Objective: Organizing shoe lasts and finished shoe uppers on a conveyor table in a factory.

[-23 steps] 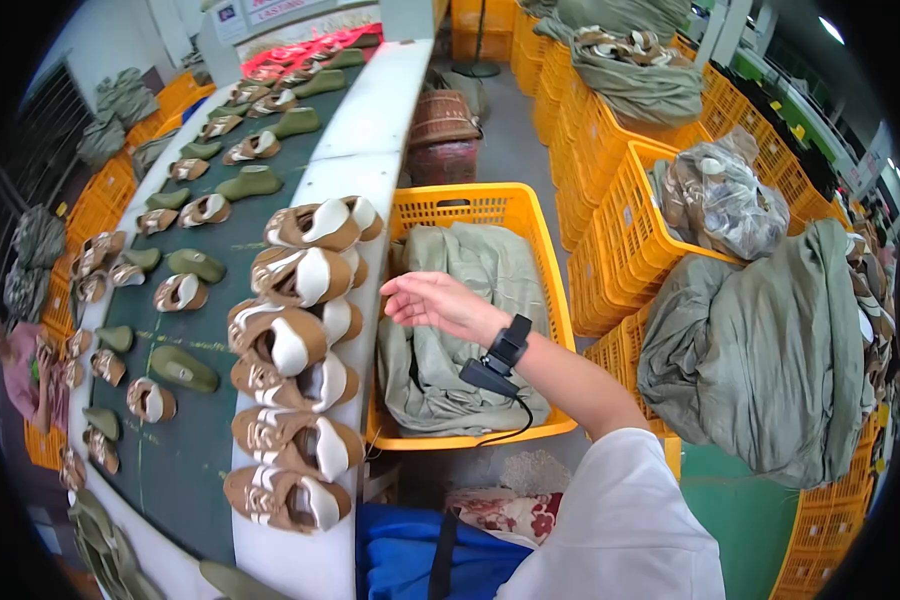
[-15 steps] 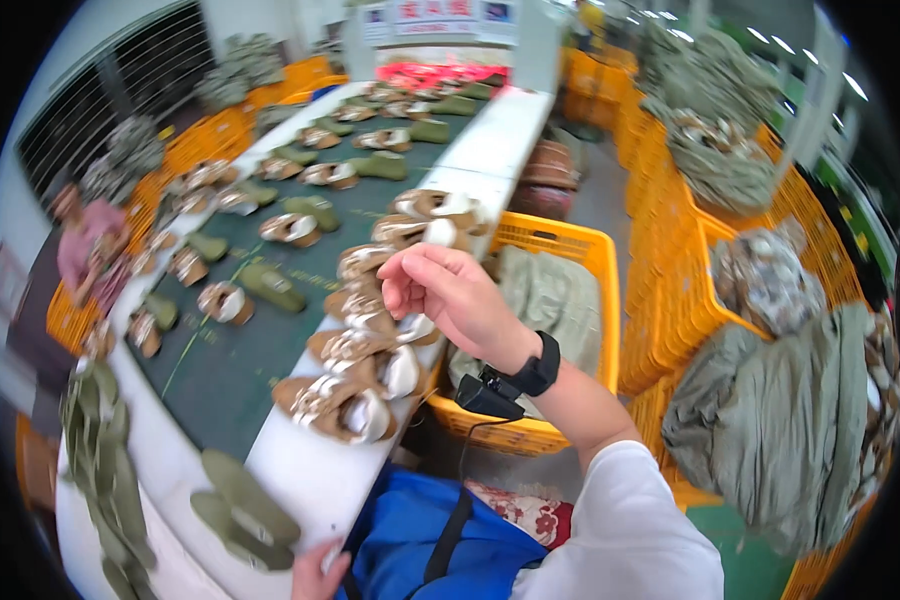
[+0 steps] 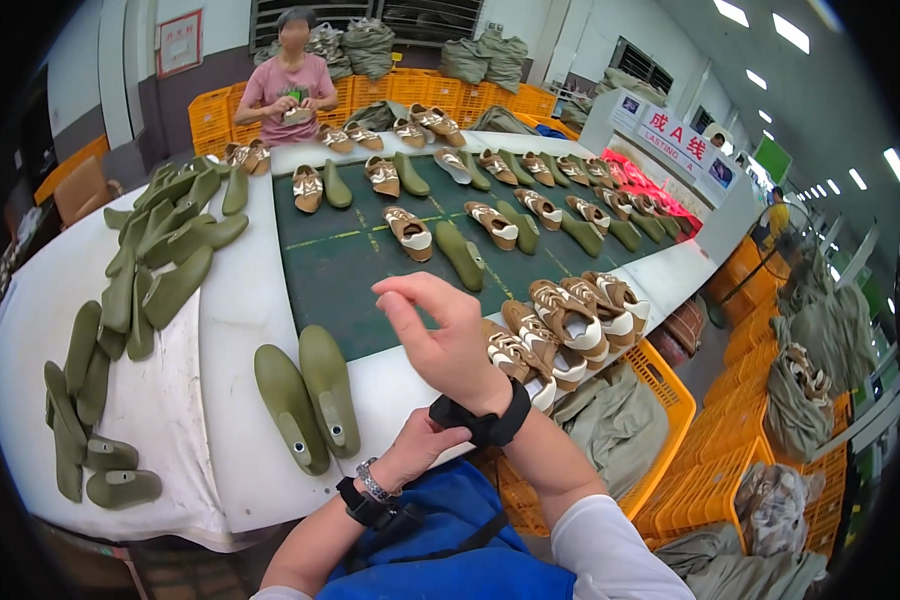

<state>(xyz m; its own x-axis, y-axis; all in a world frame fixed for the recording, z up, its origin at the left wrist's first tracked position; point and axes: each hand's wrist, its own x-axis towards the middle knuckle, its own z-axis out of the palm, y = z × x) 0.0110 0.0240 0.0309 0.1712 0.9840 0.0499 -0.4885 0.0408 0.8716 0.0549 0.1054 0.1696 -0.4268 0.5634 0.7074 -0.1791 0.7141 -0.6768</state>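
Note:
My right hand [image 3: 435, 335] is raised over the near edge of the table, fingers loosely curled, thumb apart from them, nothing held. A black strap with a small device [image 3: 485, 415] goes round its wrist. My left hand [image 3: 420, 447] grips that device between thumb and fingers; part of its fingers are hidden. Just left of my hands, a pair of green shoe lasts [image 3: 308, 395] lies on the white tabletop [image 3: 245, 400]. To the right, brown-and-white sneakers [image 3: 560, 325] stand in a row along the table edge.
A green belt [image 3: 340, 290] carries sneakers and lasts in rows. Many loose green lasts [image 3: 175, 240] are heaped at left. Across the table a person in pink [image 3: 295, 85] holds a shoe. Orange crates [image 3: 670, 385] with grey-green cloth stand at right.
My view has swung left and up. My left hand has come from the table edge to the device on my right wrist. The right hand stays raised.

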